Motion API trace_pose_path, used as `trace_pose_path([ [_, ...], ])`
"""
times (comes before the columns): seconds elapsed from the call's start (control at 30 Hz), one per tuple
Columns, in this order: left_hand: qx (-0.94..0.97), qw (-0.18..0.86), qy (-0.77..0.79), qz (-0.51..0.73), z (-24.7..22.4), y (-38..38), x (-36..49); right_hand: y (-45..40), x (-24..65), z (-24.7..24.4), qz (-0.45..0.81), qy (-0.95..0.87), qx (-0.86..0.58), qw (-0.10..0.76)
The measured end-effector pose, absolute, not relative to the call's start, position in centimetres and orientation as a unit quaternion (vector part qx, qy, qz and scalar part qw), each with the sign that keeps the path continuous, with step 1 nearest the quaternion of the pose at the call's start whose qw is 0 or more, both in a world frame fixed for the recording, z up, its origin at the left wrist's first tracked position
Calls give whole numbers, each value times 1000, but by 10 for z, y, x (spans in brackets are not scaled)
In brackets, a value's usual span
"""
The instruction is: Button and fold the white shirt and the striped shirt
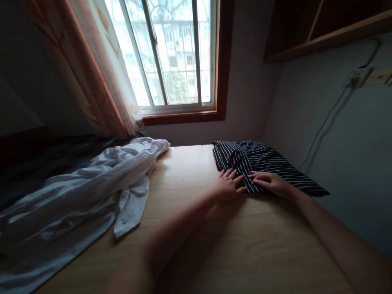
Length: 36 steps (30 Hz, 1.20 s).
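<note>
A black garment with thin white stripes (266, 159) lies folded at the far right of the wooden table, one corner reaching the right edge. My left hand (230, 184) rests on its near left corner, fingers spread and palm down. Just to the right, my right hand (272, 183) lies on the same striped cloth with its fingers stretched out toward the left. The two hands are close together but apart. Neither one grips the fabric.
A crumpled white garment (131, 171) covers the left side of the table (183, 171). Behind the table are a window (180, 61) and a patterned curtain (94, 73). A cable (324, 122) hangs from a socket on the right wall, beside a wooden shelf (333, 36).
</note>
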<state>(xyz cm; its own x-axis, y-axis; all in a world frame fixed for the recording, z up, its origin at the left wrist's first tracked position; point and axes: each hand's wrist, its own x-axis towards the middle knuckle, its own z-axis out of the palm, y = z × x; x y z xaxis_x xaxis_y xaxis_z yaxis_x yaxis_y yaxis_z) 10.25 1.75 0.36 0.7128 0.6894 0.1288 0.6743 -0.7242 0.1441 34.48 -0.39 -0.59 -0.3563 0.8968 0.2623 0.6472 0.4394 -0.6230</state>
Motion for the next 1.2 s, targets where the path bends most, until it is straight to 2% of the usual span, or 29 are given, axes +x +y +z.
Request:
trace_pose_path([
  [0.1,930,47,351,103,12,-8,81,-5,343,-7,188,-791,-489,318],
  [0.23,914,25,367,169,32,-38,38,-8,337,-5,59,-792,-483,369],
  [0.37,873,-49,451,178,57,-42,-29,-8,331,5,-29,-814,-457,357],
  [0.5,722,-169,643,192,71,-21,-109,0,316,7,-8,-828,-475,299],
  [0.67,607,-258,723,204,58,-1,-180,0,269,5,65,-818,-507,264],
  [0.8,578,-259,747,202,45,1,-202,-11,224,7,81,-819,-492,284],
  [1.0,615,-233,725,204,59,-2,-206,-26,186,-14,55,-805,-452,380],
  [1.2,606,-225,681,344,80,-12,-198,-35,178,-25,49,-829,-362,423],
])
